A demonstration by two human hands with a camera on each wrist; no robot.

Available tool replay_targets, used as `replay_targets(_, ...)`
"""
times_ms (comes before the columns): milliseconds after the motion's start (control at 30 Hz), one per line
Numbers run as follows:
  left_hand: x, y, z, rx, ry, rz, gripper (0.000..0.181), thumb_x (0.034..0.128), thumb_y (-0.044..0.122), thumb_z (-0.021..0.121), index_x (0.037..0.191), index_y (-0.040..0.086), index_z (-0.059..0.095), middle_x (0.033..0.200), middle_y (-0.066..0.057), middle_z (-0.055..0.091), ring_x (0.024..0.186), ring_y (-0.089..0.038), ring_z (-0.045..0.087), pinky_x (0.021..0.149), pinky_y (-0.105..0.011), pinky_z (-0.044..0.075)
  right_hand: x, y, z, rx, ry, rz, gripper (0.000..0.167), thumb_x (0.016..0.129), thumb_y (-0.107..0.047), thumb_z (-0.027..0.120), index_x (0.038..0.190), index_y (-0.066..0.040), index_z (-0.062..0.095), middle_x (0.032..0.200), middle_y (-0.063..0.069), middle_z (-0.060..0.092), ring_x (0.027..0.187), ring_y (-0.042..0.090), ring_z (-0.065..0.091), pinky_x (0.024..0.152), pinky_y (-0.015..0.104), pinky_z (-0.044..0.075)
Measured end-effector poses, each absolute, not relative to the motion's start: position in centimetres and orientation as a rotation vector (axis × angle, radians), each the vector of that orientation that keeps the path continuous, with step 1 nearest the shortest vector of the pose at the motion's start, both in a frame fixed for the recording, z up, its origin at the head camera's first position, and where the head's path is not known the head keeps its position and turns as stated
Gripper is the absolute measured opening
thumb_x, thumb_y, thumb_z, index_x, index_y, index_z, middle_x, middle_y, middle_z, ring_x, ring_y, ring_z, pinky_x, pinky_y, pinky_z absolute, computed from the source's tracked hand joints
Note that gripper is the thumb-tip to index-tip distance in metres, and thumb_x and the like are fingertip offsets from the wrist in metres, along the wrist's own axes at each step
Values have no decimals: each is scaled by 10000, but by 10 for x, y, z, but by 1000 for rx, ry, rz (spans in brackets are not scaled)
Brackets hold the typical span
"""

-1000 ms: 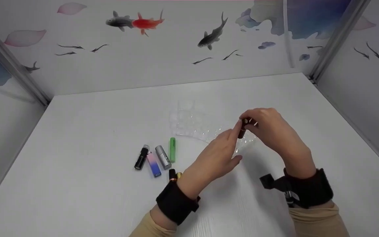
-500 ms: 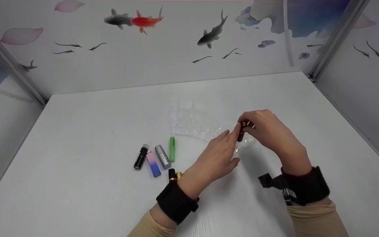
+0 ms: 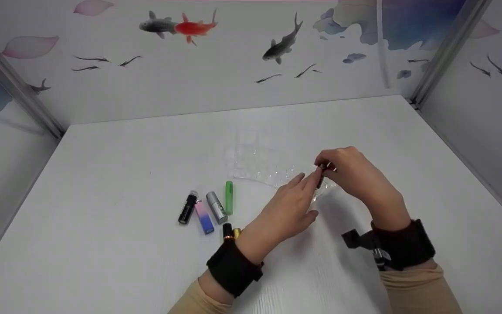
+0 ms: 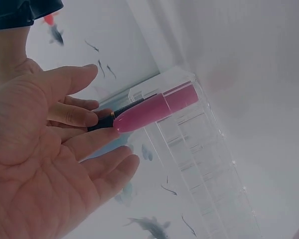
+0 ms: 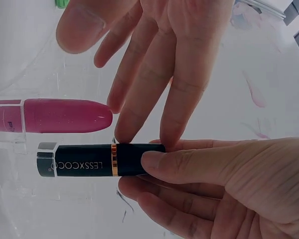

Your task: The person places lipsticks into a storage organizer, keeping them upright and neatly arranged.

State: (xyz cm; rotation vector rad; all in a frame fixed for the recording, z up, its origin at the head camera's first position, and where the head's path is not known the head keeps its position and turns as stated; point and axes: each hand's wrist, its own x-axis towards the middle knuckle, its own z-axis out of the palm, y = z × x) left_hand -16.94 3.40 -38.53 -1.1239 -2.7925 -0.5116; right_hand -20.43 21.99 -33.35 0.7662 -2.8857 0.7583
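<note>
My right hand (image 3: 355,179) pinches the upper end of a black lipstick (image 5: 84,160) with a gold band and printed lettering. Its far end sits behind the wall of a clear compartmented organizer (image 3: 249,152). Straight fingertips of my left hand (image 3: 283,211) touch the lipstick's side near the gold band. Beside it, a pink tube (image 5: 67,115) with a rounded end stands in another compartment. That pink tube is hidden in the head view but shows plainly in the left wrist view, where the black lipstick is partly behind it.
Left of the organizer lie a green tube (image 3: 229,198), a silver tube (image 3: 217,208), a pink-and-blue tube (image 3: 204,217) and a black tube with a clear end (image 3: 187,209). A black-and-gold tube (image 3: 228,231) and a gold one (image 3: 237,233) are partly behind my left wrist.
My right hand has moved slightly down and left with the black lipstick, and less of the lipstick shows. My left hand has barely moved, its fingertips still against it.
</note>
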Motion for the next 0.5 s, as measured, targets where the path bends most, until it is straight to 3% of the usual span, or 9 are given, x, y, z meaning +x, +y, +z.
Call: replay_targets(500,-171,34,-384,-1114,-2870,-472,746,1011,224,712,1616,26,322,1633,-86,436,1482,-364,424,1092,-466,497,-208,219,-337,749,-2939,784,164,893,148,717,1031,65,746,988,185,761,917,348,732,826,499,598)
